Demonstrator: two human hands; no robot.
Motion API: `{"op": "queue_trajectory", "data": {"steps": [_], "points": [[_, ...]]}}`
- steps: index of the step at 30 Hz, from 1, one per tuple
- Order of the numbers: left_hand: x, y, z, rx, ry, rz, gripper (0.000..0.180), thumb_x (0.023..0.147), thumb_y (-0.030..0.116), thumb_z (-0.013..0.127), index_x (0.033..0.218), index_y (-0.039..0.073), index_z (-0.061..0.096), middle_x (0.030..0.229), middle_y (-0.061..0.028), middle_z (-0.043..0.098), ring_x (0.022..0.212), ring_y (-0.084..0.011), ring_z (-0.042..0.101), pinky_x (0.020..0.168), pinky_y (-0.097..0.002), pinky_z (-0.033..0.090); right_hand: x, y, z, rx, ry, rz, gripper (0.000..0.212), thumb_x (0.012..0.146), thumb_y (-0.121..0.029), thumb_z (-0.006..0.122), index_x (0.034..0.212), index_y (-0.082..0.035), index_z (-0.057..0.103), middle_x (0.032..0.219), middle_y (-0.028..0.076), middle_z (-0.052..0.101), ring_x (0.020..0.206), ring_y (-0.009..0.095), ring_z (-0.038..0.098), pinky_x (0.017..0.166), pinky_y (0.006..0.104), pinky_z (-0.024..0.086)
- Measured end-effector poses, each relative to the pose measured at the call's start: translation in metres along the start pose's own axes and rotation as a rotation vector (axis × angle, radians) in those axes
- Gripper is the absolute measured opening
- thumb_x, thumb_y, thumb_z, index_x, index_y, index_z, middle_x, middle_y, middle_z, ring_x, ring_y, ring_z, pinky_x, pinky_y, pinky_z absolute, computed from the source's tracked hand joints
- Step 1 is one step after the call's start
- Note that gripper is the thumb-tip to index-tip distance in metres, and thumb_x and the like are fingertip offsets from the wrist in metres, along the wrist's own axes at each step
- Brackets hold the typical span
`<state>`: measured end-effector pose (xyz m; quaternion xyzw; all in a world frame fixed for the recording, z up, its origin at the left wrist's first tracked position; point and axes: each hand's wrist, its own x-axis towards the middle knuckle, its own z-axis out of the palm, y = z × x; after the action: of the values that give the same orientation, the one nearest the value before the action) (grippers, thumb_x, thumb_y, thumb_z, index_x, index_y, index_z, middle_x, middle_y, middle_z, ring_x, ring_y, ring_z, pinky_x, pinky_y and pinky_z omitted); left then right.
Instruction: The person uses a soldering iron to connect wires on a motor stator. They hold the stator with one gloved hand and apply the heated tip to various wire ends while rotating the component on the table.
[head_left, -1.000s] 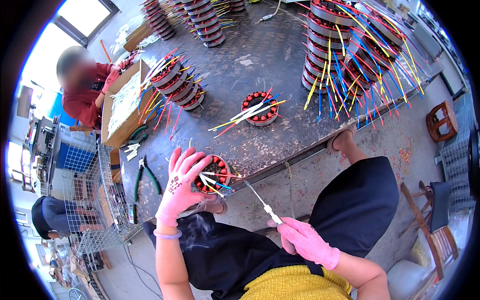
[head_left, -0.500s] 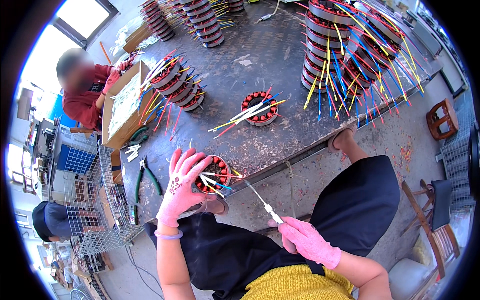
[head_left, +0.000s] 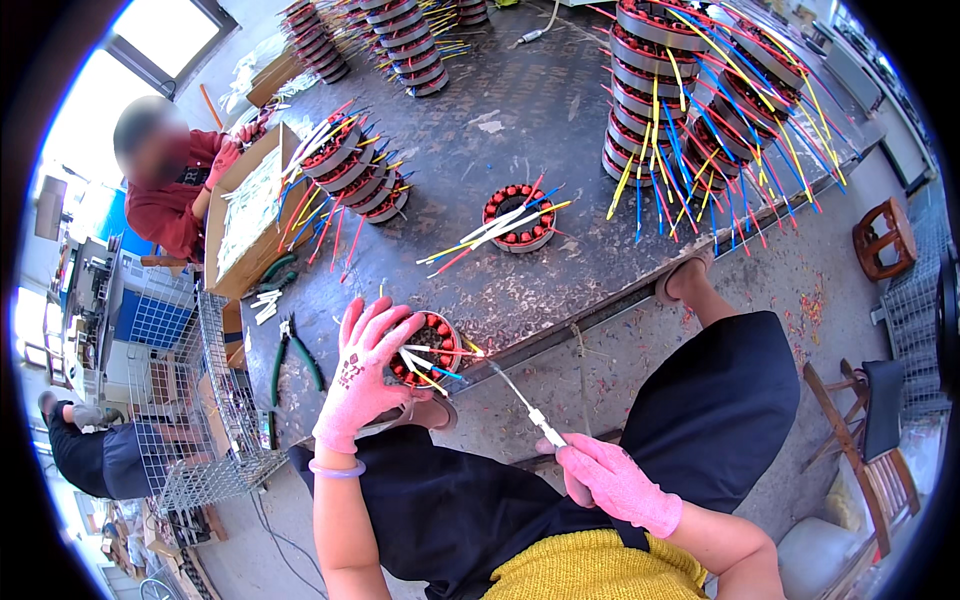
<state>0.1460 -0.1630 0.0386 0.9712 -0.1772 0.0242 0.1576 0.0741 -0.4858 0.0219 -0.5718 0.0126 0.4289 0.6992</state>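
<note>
My left hand (head_left: pixel 365 370), in a pink glove, grips a motor stator (head_left: pixel 440 335) at the table's near edge, its fingers along the far left side and its thumb at the near side. Red coils ring that stator, and short white-sleeved, yellow, red and blue wires cross its top toward the right. In my gloved right hand (head_left: pixel 605 478) is a soldering iron (head_left: pixel 538 415), closed fingers round its handle. The iron's thin metal tip points up-left, close to the wire ends; whether it touches them I cannot tell. A second stator (head_left: pixel 519 218) with sleeved wires lies flat farther back.
Green-handled pliers (head_left: pixel 292 360) and white sleeve pieces (head_left: pixel 266 303) lie left on the dark table (head_left: pixel 470 130). Stacked stators (head_left: pixel 655 100) with long wires stand at the right, another stack (head_left: pixel 355 165) at the left. A co-worker (head_left: pixel 170 190) sits behind a cardboard box (head_left: pixel 225 275).
Both my hands, the stator and the soldering iron stay nearly still. At the far lower left, another person behind the wire basket has shifted; the dark cap has given way to a bent, dark-clothed body.
</note>
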Motion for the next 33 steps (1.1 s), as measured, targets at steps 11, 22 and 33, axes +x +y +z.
{"op": "queue_trajectory", "data": {"steps": [11, 22, 33], "points": [[0.000, -0.001, 0.000, -0.002, -0.008, -0.003, 0.091, 0.050, 0.029, 0.089, 0.134, 0.015, 0.058, 0.137, -0.0082, 0.053, 0.139, -0.0325, 0.038, 0.120, -0.0529, 0.018, 0.000, 0.002, 0.000, 0.027, 0.003, 0.002, 0.035, 0.106, -0.025, 0.042, 0.127, -0.002, 0.057, 0.067, -0.003, 0.043, 0.057, 0.005, 0.040, 0.053, 0.0219, 0.033], [0.004, -0.001, 0.008, -0.145, 0.069, 0.026, 0.083, 0.045, 0.030, 0.092, 0.120, 0.012, 0.059, 0.121, -0.0051, 0.062, 0.131, -0.0285, 0.049, 0.121, -0.0490, 0.019, -0.011, 0.006, -0.011, 0.204, 0.030, -0.035, 0.035, 0.106, -0.024, 0.045, 0.131, -0.002, 0.055, 0.063, -0.003, 0.045, 0.054, 0.006, 0.040, 0.049, 0.0229, 0.029], [0.014, 0.055, -0.113, -0.076, 0.238, 0.044, 0.089, 0.041, 0.035, 0.094, 0.118, 0.009, 0.058, 0.113, -0.0112, 0.063, 0.118, -0.0292, 0.058, 0.118, -0.0527, 0.023, -0.032, -0.005, -0.042, 0.141, 0.161, -0.199, 0.028, 0.105, -0.028, 0.045, 0.111, -0.003, 0.054, 0.057, -0.002, 0.045, 0.046, 0.008, 0.037, 0.044, 0.0235, 0.028]]}}
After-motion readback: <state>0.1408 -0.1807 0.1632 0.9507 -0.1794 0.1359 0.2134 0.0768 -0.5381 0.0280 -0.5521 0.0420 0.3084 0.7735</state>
